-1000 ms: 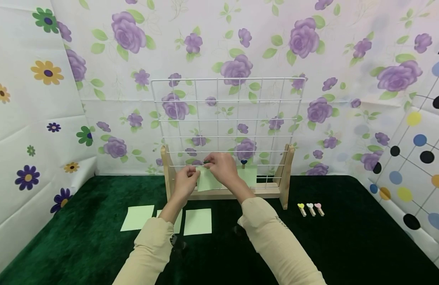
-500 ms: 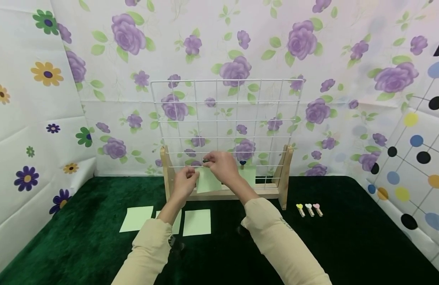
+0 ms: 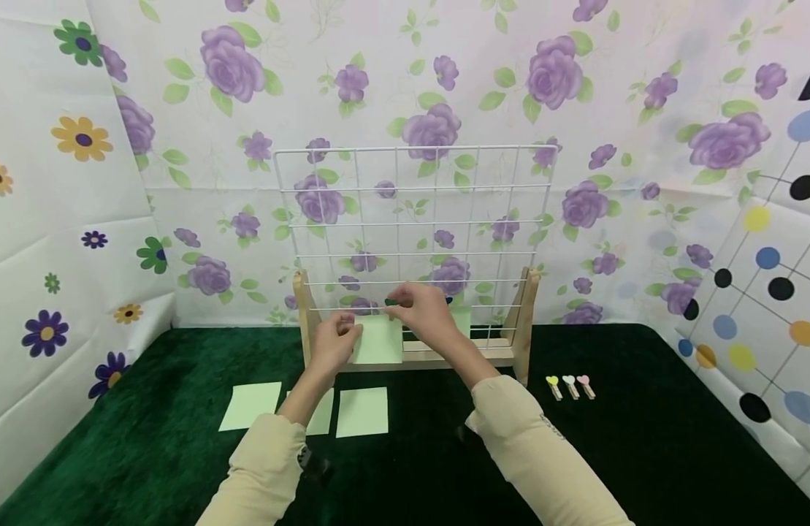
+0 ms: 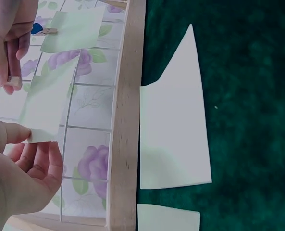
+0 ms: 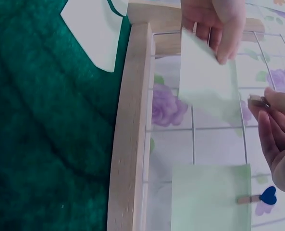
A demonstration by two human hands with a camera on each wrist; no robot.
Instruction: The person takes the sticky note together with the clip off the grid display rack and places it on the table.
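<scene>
My left hand [image 3: 332, 343] pinches a pale green sheet of paper [image 3: 378, 340] by its left side, in front of the wire grid [image 3: 415, 188]. In my right hand [image 3: 423, 314] is a small wooden clothespin [image 4: 13, 81] with a green heart, pinched close to the sheet's upper edge. The right wrist view has this clothespin [image 5: 257, 100] apart from the held sheet [image 5: 207, 79]. A second green sheet [image 5: 207, 197] hangs on the grid, clipped by a clothespin with a dark blue heart [image 5: 268, 196]; my right hand partly hides it in the head view.
Three more green sheets lie on the dark green cloth [image 3: 418, 467], the rightmost sheet [image 3: 363, 413] near my left forearm. To the right lie three heart clothespins [image 3: 570, 387] in yellow, white and pink. Wooden supports [image 3: 524, 329] hold the grid up.
My left hand has come slightly down and left with the sheet. My right hand has shifted right with the clothespin, now hiding more of the blue-heart clothespin.
</scene>
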